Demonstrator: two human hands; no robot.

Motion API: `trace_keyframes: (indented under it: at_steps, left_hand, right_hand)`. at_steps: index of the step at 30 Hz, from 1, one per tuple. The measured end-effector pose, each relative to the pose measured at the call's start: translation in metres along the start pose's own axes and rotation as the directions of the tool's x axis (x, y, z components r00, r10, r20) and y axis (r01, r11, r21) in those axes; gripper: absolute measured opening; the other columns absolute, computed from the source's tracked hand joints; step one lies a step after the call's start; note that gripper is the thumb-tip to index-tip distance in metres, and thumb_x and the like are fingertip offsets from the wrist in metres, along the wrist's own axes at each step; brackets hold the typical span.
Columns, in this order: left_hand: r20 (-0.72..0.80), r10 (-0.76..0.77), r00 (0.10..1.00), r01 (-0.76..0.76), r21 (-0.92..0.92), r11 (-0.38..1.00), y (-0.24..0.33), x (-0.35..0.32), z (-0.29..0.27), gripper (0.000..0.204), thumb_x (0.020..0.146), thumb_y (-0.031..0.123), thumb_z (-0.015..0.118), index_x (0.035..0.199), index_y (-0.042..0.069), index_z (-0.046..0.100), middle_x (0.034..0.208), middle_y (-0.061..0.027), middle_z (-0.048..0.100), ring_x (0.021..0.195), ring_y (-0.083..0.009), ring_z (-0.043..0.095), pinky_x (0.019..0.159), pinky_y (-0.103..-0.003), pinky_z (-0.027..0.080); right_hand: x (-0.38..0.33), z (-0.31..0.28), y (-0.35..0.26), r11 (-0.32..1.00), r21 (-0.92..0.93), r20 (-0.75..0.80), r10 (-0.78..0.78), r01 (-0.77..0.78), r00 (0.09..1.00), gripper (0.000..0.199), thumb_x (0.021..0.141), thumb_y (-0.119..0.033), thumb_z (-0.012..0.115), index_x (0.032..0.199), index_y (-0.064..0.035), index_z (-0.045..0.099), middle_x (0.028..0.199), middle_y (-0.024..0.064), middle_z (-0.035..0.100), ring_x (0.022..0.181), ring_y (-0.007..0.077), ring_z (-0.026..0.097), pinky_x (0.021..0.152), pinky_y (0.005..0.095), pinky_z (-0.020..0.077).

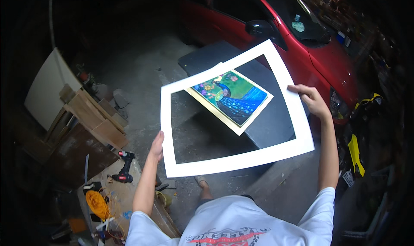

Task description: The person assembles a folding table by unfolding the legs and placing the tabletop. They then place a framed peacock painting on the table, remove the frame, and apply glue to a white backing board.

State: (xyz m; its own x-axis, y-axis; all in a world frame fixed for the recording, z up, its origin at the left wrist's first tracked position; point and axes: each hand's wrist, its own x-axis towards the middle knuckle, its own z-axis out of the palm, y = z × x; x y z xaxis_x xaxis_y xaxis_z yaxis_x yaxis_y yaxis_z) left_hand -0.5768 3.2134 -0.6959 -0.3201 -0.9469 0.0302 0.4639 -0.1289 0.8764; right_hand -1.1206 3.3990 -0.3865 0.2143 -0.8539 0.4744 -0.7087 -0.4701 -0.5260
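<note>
A white rectangular mat frame [235, 163] is held up in front of me, tilted, with a large opening in its middle. My left hand [157, 147] grips its left edge, the thumb showing along the border. At the right edge my right hand [314, 100] pinches the border with thumb and fingers. Through the opening I see a peacock painting [235, 95] in blue and green with a pale wooden edge. It lies at an angle on a dark table [269, 127], apart from the mat frame. The table's far corner shows beyond the frame.
A red car [297, 43] stands behind the table. On the left, wooden boards [92, 116] lean near a workbench [146, 203] carrying a cordless drill [125, 166] and a coiled orange cord [97, 205]. Yellow-and-black parts [355, 153] lie at the right.
</note>
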Motion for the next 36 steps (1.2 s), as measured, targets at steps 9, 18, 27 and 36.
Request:
trace_keyframes:
  at_steps: [9, 18, 27, 36]
  left_hand:
    - [0.107, -0.026, 0.994, -0.005, 0.278, 0.961, 0.137, 0.300, -0.022, 0.040, 0.105, 0.036, 0.044, 0.126, 0.003, 0.054, 0.105, -0.0018, 0.062, 0.095, -0.0117, 0.057, 0.087, -0.029, 0.047]
    - [0.233, -0.222, 0.947, 0.031, 0.621, 0.783, 0.116, 0.590, 0.026, 0.028, 0.105, 0.029, 0.045, 0.112, 0.005, 0.058, 0.100, 0.0008, 0.058, 0.097, -0.0080, 0.049, 0.091, -0.026, 0.039]
    - [0.167, -0.405, 0.899, 0.173, 0.713, 0.679, 0.063, 0.819, 0.089, 0.025, 0.105, 0.028, 0.046, 0.101, 0.007, 0.057, 0.089, 0.0066, 0.048, 0.087, -0.0046, 0.040, 0.082, -0.022, 0.035]
    - [0.166, -0.446, 0.879, 0.218, 0.693, 0.687, 0.018, 0.907, 0.094, 0.021, 0.103, 0.026, 0.051, 0.095, 0.008, 0.059, 0.084, 0.0077, 0.048, 0.081, -0.0037, 0.040, 0.074, -0.022, 0.034]
  right_hand:
    - [0.072, 0.170, 0.143, 0.744, 0.568, -0.451, 0.639, -0.352, 0.623, 0.032, 0.095, -0.002, 0.053, 0.126, -0.0056, 0.049, 0.084, -0.0027, 0.053, 0.070, 0.0036, 0.045, 0.062, 0.0186, 0.0350]
    - [0.158, 0.269, 0.318, 0.522, 0.724, -0.493, 0.849, -0.451, 0.190, 0.037, 0.090, 0.004, 0.041, 0.126, 0.0060, 0.050, 0.113, 0.0177, 0.063, 0.104, 0.0215, 0.062, 0.093, 0.0312, 0.0474]
    - [0.256, 0.265, 0.439, 0.412, 0.816, -0.505, 0.849, -0.405, -0.156, 0.030, 0.096, 0.000, 0.044, 0.124, 0.0062, 0.053, 0.104, 0.0085, 0.063, 0.092, 0.0117, 0.058, 0.086, 0.0243, 0.0451]
    - [0.302, 0.273, 0.477, 0.411, 0.867, -0.481, 0.837, -0.282, -0.259, 0.028, 0.095, 0.000, 0.044, 0.121, 0.0060, 0.054, 0.089, 0.0035, 0.059, 0.068, 0.0040, 0.047, 0.060, 0.0191, 0.0383]
